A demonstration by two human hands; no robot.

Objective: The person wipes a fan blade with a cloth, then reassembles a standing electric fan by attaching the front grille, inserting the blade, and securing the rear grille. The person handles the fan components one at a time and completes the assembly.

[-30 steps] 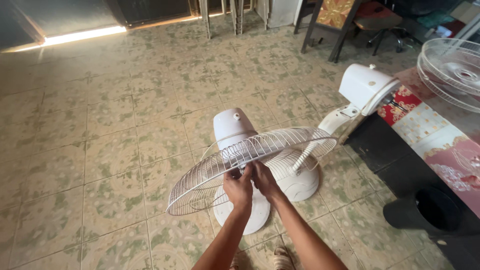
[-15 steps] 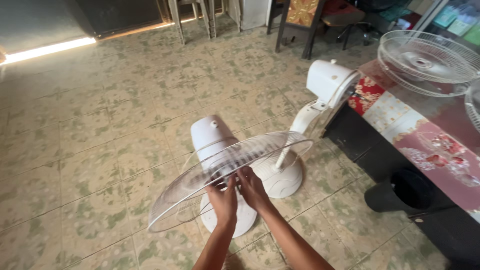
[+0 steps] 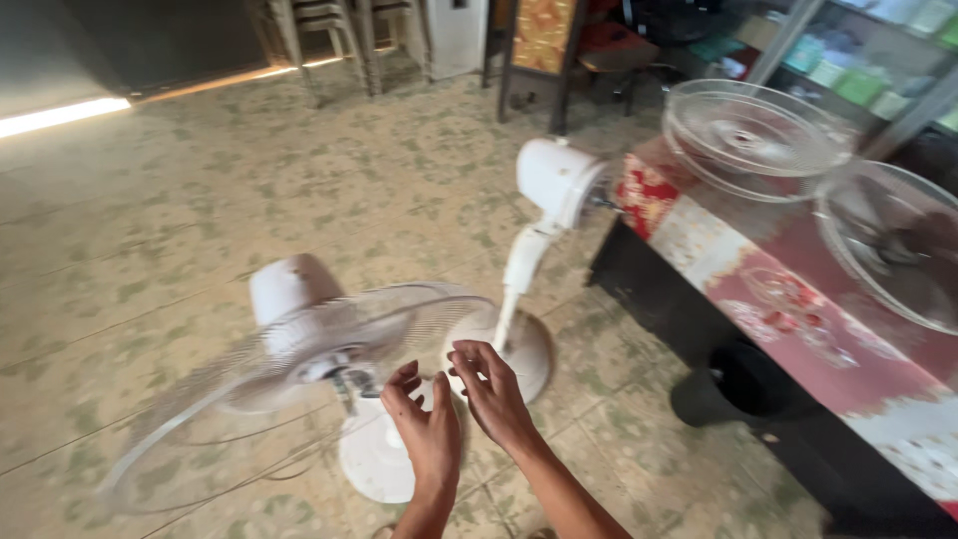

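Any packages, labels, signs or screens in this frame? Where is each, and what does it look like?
Boxed packages: on a shelf at top right, behind the table; small green and pale boxes, blurred.
Patterned panel: upright at top centre; orange-yellow in a dark frame; whether it is a sign is unclear.
No screens visible.

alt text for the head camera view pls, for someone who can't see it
Two bare hands, left hand and right hand, open beside a blurred wire fan guard on a white floor fan. A second white fan stands by a table holding more guards.
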